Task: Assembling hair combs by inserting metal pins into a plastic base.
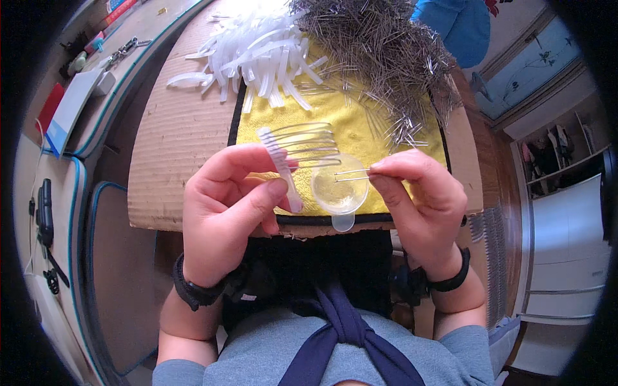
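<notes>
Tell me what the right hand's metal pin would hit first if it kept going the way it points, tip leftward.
Probably the small clear dish: the right hand holds the metal pin with its tip already over the dish. Beyond lies the white strip in the left hand. Height above the dish is unclear.

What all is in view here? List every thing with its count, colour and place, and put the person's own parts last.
white plastic strip with metal pins: one, white with silver pins, held in the left hand
metal pin: one, silver, pinched in the right hand over the cup
small cup: one, clear yellowish, on the cloth's near edge
yellow cloth: one, yellow, on the cardboard
cardboard sheet: one, brown, under the cloth
pile of white strips: many, white, far left of the cloth
pile of metal pins: many, silver, far right of the cloth
wristbands: two, black, one on each wrist
left hand: one, closed on the strip
right hand: one, pinching the pin
</notes>
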A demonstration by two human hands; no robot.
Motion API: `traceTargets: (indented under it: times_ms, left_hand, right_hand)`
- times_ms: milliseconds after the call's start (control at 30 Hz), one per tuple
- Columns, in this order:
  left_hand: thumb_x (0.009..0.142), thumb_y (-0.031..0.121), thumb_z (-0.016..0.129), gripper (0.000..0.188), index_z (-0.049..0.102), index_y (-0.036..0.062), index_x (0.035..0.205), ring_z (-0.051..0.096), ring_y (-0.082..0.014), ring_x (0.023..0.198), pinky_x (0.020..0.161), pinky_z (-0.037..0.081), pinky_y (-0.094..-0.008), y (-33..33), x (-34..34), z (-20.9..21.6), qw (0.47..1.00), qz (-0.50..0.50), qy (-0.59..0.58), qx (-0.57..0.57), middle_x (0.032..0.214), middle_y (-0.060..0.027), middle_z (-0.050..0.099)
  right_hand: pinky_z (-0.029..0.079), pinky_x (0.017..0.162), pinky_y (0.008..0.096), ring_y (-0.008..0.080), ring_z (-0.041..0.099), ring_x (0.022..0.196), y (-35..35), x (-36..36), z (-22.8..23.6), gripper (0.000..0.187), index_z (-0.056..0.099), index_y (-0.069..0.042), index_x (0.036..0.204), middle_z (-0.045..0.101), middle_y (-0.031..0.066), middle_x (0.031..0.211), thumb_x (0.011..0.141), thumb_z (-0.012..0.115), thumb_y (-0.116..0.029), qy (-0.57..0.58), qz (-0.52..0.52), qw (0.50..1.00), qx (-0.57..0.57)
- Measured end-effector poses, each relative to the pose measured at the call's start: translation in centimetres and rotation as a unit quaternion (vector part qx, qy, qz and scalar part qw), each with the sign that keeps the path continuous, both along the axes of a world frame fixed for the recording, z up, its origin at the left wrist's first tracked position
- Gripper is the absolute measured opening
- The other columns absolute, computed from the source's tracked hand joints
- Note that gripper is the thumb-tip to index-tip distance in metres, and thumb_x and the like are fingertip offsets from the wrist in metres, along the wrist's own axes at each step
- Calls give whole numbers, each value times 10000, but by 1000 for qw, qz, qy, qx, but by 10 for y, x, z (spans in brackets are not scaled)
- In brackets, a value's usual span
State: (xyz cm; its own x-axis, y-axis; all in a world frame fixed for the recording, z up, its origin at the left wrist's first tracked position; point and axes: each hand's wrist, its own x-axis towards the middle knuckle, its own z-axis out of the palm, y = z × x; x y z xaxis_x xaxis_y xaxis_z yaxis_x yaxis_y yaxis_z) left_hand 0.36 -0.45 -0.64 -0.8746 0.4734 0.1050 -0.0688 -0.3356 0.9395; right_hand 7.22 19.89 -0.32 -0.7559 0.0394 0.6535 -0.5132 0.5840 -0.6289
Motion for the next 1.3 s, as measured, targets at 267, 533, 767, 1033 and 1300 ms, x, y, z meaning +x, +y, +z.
traceTargets:
  times_ms: [267, 533, 767, 1033, 1300]
  left_hand:
    - [777, -37, 598, 326, 513, -18, 1092, 626, -116, 723, 493, 476, -154, 1, -1, -2, 999, -10, -1, 39, 911, -103, 616]
    - [758, -13, 599, 400, 493, -22, 1143, 634, -153, 673, 417, 411, -153, 2, -2, 0, 1000, -3, -7, 12, 952, -121, 608]
    - [758, -13, 604, 404, 497, -12, 1147, 635, -154, 676, 423, 410, -153, 0, -1, 1, 1000, 1, -21, 15, 952, -119, 613]
    - [796, -1, 606, 386, 498, -19, 1165, 621, -102, 746, 506, 469, -145, -4, -4, -2, 997, -63, -11, 38, 951, -98, 616]
    - [775, -23, 601, 383, 506, -15, 1146, 623, -121, 715, 468, 448, -150, -2, -2, 0, 998, -50, -24, 31, 921, -110, 620]
  right_hand:
    - [462, 750, 229, 113, 570, 820, -24, 5, -13, 173, 552, 28, 921, 593, 78, 892, 773, 601, 103, -12, 40, 944, -328]
    - [476, 722, 273, 191, 584, 800, -27, -2, -14, 247, 530, 0, 920, 602, 124, 874, 732, 610, 139, 129, 45, 966, -221]
    - [469, 676, 269, 198, 579, 758, -30, -4, -11, 254, 551, -17, 898, 626, 108, 836, 704, 652, 112, 167, 10, 977, -133]
    - [446, 616, 242, 166, 559, 697, -37, -11, -12, 246, 603, -22, 869, 626, 78, 813, 667, 707, 73, 142, -22, 986, -82]
    - [444, 593, 241, 159, 563, 664, -39, -13, -12, 229, 612, -21, 865, 622, 66, 762, 673, 711, 57, 125, -23, 988, -82]
